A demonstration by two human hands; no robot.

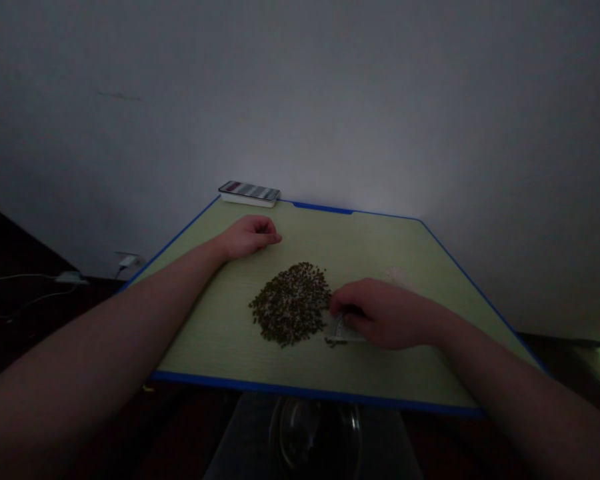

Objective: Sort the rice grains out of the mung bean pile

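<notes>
A heap of small green-brown beans mixed with pale grains is spread on the middle of the table. My right hand is at the heap's right edge, its fingers pinched on a clear, flat plastic ruler-like piece with faint markings. Part of that piece is hidden by the fingers. A few loose beans lie at its lower edge. Beyond the heap to the left, my left hand rests on the tabletop with fingers loosely curled in and nothing visible in them.
The pale table has a blue edge and stands against a grey wall. A white box with a striped top sits at the far left corner. Faint pale grains lie beyond my right hand. Below the near edge is a round glassy vessel.
</notes>
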